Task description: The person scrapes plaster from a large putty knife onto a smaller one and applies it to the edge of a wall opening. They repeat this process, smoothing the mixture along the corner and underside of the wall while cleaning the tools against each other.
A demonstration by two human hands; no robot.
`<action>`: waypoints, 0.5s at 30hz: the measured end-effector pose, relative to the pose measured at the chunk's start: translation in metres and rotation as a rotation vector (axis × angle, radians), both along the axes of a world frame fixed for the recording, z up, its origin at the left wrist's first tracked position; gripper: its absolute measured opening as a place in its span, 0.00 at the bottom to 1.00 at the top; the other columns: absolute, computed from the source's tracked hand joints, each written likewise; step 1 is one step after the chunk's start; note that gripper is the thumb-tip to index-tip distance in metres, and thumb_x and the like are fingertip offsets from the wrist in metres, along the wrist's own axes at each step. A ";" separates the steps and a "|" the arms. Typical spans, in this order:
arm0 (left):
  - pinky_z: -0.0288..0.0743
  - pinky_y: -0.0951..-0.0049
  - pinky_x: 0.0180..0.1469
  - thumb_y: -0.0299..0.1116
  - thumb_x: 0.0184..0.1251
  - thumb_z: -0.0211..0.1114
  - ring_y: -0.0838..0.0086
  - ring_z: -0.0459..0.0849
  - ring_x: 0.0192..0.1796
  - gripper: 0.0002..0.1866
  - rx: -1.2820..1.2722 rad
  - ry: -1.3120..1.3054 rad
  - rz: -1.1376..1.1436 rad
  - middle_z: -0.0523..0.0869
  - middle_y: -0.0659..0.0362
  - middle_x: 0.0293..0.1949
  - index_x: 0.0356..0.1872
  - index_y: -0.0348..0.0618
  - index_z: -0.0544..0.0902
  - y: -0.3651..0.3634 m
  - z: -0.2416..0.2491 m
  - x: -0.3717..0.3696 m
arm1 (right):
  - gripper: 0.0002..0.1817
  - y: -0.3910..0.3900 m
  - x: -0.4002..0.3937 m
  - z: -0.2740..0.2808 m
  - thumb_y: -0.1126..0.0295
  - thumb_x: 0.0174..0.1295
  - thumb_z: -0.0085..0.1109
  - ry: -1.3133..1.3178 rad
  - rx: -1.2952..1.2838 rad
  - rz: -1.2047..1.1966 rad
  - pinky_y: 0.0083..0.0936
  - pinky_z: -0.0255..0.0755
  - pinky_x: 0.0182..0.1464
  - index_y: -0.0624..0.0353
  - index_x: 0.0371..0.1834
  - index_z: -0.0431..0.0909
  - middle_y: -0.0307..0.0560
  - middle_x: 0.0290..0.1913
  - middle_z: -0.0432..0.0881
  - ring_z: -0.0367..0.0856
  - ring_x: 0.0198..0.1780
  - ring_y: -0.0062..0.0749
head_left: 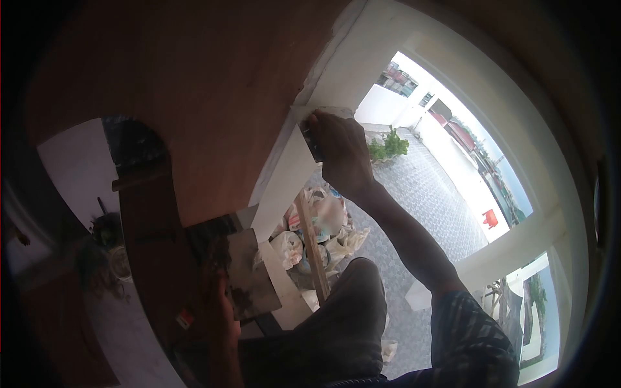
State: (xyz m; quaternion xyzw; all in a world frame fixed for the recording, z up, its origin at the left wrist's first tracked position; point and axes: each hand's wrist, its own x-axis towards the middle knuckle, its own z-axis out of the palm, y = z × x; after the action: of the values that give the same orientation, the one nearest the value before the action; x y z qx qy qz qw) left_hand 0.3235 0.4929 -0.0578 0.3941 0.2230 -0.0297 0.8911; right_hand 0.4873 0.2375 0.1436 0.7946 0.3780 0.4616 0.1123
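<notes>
My right hand (346,152) is closed around a putty knife (312,137), raised to the joint between a brown panel (226,110) and a white frame (352,58). The blade looks to touch this edge, but my fingers partly cover it. Along the panel's edge runs a pale strip of filler (317,71). Lower left, in shadow, my left hand (223,307) grips a flat square plate (255,284) smeared with grey paste. The plate tilts beside my knee, and its held side is too dark to make out.
Below the frame, filled bags (323,216) lie behind a wooden strip (312,252). Through the opening are a tiled floor (433,194), a green plant (388,145) and a red chair (490,218). A glass jar (119,262) stands at left.
</notes>
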 end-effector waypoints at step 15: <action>0.76 0.64 0.66 0.38 0.80 0.62 0.68 0.80 0.65 0.31 -0.046 -0.031 -0.049 0.78 0.52 0.68 0.78 0.39 0.68 -0.012 -0.017 -0.001 | 0.34 -0.008 0.045 0.160 0.89 0.55 0.58 -0.505 -0.062 -0.111 0.42 0.73 0.70 0.55 0.67 0.81 0.50 0.68 0.82 0.80 0.66 0.48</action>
State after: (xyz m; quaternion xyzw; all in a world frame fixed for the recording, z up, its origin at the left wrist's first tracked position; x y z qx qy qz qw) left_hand 0.3225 0.4808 -0.0748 0.3792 0.1987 -0.0505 0.9023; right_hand 0.5320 0.2296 0.3039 0.6697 0.3080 0.6267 0.2527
